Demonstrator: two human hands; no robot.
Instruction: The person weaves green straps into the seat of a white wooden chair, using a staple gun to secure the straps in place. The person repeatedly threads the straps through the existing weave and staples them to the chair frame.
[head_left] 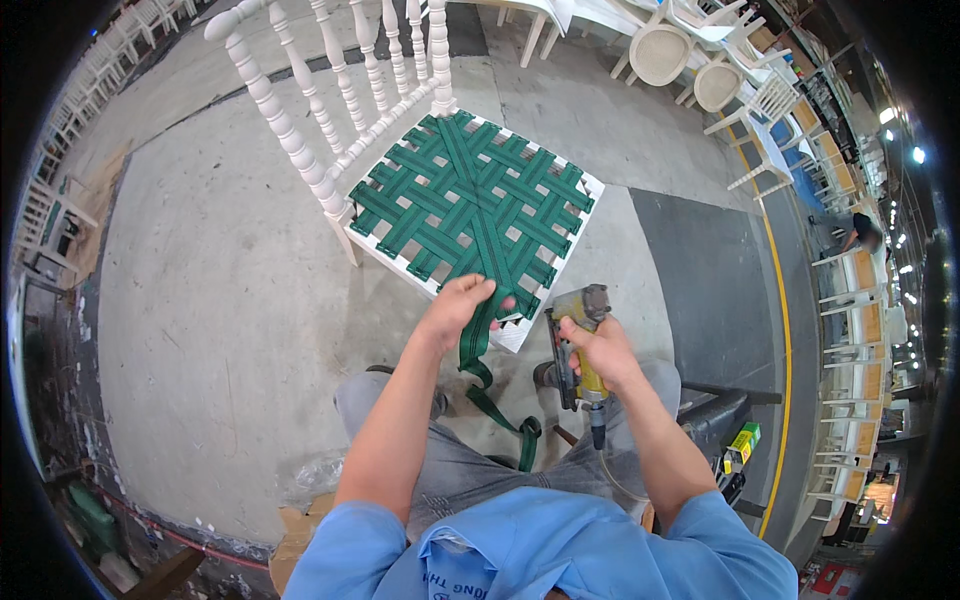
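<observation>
In front of me stands a white chair (pixel 268 92) with turned spindles in its back. Dark green webbing (pixel 440 185) is woven across its seat frame, and a strip runs diagonally over the weave. My left hand (pixel 462 308) pinches that webbing strap at the seat's near corner. The strap's loose tail (pixel 478 352) hangs from there, twisting down between my legs. My right hand (pixel 598 350) grips a yellow and black pneumatic staple gun (pixel 583 305) just right of the same corner. An air hose (pixel 612 470) leads from its handle toward my lap.
White chairs and tables (pixel 690 50) crowd the far right. A row of chairs (pixel 850 360) lines the right side beyond a yellow floor line (pixel 785 370), with another person (pixel 862 235) there. A green and yellow box (pixel 743 443) lies near my right knee; a cardboard box (pixel 295 535) sits lower left.
</observation>
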